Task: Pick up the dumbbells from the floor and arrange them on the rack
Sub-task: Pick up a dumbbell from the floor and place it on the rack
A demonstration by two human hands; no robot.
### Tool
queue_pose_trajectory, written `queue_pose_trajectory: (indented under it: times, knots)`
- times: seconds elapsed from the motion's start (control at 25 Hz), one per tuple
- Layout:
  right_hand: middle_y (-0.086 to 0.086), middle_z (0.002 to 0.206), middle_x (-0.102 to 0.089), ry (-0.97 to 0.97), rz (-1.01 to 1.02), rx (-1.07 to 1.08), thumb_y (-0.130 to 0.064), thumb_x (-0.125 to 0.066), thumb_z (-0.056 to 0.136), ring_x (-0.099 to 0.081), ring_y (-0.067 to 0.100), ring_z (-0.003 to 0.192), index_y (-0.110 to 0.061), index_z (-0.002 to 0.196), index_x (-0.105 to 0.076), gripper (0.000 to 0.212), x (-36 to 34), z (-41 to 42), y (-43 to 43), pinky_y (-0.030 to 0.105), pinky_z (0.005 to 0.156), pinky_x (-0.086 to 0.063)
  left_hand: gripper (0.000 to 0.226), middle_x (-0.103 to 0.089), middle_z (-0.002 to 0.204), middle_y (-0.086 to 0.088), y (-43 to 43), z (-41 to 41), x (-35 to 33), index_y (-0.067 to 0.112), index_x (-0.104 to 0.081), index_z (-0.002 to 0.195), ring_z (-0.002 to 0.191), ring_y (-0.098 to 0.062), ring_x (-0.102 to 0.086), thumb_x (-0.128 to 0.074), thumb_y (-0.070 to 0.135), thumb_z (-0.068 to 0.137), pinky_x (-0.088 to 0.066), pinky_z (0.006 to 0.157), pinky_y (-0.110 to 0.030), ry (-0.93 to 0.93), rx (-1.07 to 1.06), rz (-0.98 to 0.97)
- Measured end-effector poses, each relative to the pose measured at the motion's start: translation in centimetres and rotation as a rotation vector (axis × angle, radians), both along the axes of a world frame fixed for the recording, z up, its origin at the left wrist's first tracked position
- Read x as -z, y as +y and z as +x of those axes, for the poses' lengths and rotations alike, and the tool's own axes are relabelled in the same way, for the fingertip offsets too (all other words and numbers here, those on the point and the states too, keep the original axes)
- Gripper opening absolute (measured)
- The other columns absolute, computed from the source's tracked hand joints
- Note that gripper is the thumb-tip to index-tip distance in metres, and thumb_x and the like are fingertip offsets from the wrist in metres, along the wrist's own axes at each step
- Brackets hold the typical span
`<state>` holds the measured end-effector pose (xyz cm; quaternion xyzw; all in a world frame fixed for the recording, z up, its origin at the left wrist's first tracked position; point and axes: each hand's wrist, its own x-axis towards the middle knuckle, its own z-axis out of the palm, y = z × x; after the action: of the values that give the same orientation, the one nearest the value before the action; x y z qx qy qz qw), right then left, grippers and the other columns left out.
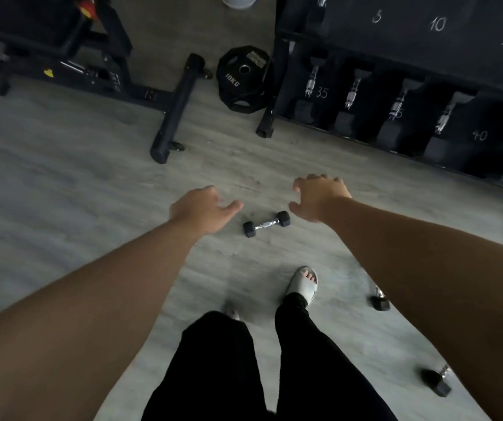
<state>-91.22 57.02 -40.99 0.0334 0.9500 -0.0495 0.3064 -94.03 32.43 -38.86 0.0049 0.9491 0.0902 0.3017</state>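
A small black hex dumbbell (266, 223) with a chrome handle lies on the grey floor between my two hands. My left hand (203, 209) hovers just left of it, fingers apart, holding nothing. My right hand (320, 197) hovers to its upper right, open and empty too. Two more dumbbells lie at the right, each partly hidden by my right forearm: one (380, 301) near my foot, another (435, 380) lower down. The black dumbbell rack (396, 34) fills the upper right, with chalked weight numbers and several dumbbells on its lower shelf.
A 10 kg weight plate (242, 77) leans beside the rack's left leg (266, 129). A black bench frame (174, 110) stretches across the upper left floor. My legs in black trousers and a grey slipper (304, 285) are below the hands.
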Motion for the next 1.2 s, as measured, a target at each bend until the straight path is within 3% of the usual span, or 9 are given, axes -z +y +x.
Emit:
queue_pose_trajectory:
  times: [0.24, 0.44, 0.6, 0.72, 0.84, 1.04, 1.12, 1.2]
  knots:
    - [0.007, 0.129, -0.059, -0.143, -0.114, 0.114, -0.055, -0.054, 0.093, -0.055, 0.033, 0.119, -0.026, 0.137, -0.051, 0.053, 14.8, -5.1, 1.2, 0.043, 0.085, -0.051, 0.077, -0.07, 0.122, -0.003, 2.5, -3.5, 14.1, 0.024, -0.064, 0.118, 0.116, -0.029, -0.065, -0.049, 0.086, 0.075, -0.052, 0.097, -0.042, -0.126, -0.197, 0.058]
    - [0.006, 0.119, -0.061, -0.177, -0.115, 0.21, -0.051, -0.056, 0.092, -0.058, 0.027, 0.099, -0.025, 0.131, -0.055, 0.047, 32.6, -9.2, 1.3, 0.037, 0.075, -0.051, 0.078, -0.066, 0.131, -0.005, 2.3, -6.3, 32.6, 0.021, -0.061, 0.128, 0.123, -0.03, -0.061, -0.053, 0.081, 0.08, -0.047, 0.093, -0.037, -0.192, -0.378, 0.097]
    - [0.007, 0.109, -0.056, -0.218, -0.115, 0.276, -0.044, -0.058, 0.089, -0.056, 0.03, 0.097, -0.022, 0.131, -0.054, 0.047, 47.6, -10.3, 0.2, 0.038, 0.075, -0.053, 0.072, -0.065, 0.131, -0.011, 3.1, -7.2, 48.2, 0.016, -0.06, 0.13, 0.122, -0.032, -0.06, -0.058, 0.071, 0.083, -0.045, 0.089, -0.034, -0.223, -0.514, 0.16]
    - [0.011, 0.12, -0.056, -0.221, -0.13, 0.332, -0.05, -0.057, 0.09, -0.057, 0.036, 0.107, -0.021, 0.133, -0.053, 0.052, 57.9, -9.6, -0.4, 0.044, 0.083, -0.055, 0.075, -0.065, 0.128, -0.016, 3.9, -6.6, 59.0, 0.013, -0.059, 0.13, 0.122, -0.034, -0.06, -0.06, 0.072, 0.083, -0.045, 0.09, -0.034, -0.226, -0.62, 0.189]
    - [0.013, 0.135, -0.045, -0.185, -0.084, 0.4, -0.056, -0.059, 0.091, -0.052, 0.041, 0.119, -0.023, 0.14, -0.046, 0.06, 64.1, -8.9, -0.2, 0.051, 0.088, -0.054, 0.082, -0.063, 0.129, -0.019, 4.6, -5.1, 66.3, 0.013, -0.057, 0.134, 0.123, -0.037, -0.058, -0.06, 0.076, 0.081, -0.048, 0.098, -0.037, -0.218, -0.727, 0.189]
    - [0.013, 0.125, -0.046, -0.155, -0.128, 0.485, -0.05, -0.056, 0.096, -0.06, 0.038, 0.102, -0.019, 0.129, -0.055, 0.046, 68.3, -8.7, 0.9, 0.05, 0.085, -0.058, 0.075, -0.07, 0.115, -0.017, 5.1, -3.7, 71.1, 0.01, -0.064, 0.118, 0.11, -0.038, -0.065, -0.067, 0.071, 0.075, -0.055, 0.09, -0.04, -0.222, -0.784, 0.223]
    - [0.011, 0.12, -0.047, -0.136, -0.177, 0.532, -0.047, -0.057, 0.096, -0.059, 0.034, 0.097, -0.02, 0.122, -0.058, 0.038, 67.3, -8.2, 0.7, 0.05, 0.083, -0.059, 0.072, -0.075, 0.102, -0.013, 4.7, -4.0, 70.2, 0.013, -0.069, 0.105, 0.094, -0.033, -0.07, -0.064, 0.073, 0.065, -0.059, 0.08, -0.04, -0.209, -0.785, 0.227]
    - [0.01, 0.117, -0.047, -0.096, -0.217, 0.603, -0.045, -0.058, 0.096, -0.059, 0.032, 0.095, -0.02, 0.116, -0.058, 0.032, 64.7, -8.2, 0.4, 0.049, 0.083, -0.058, 0.061, -0.072, 0.102, -0.008, 4.3, -5.6, 66.9, 0.015, -0.067, 0.108, 0.092, -0.028, -0.067, -0.073, 0.062, 0.069, -0.054, 0.075, -0.033, -0.168, -0.787, 0.242]
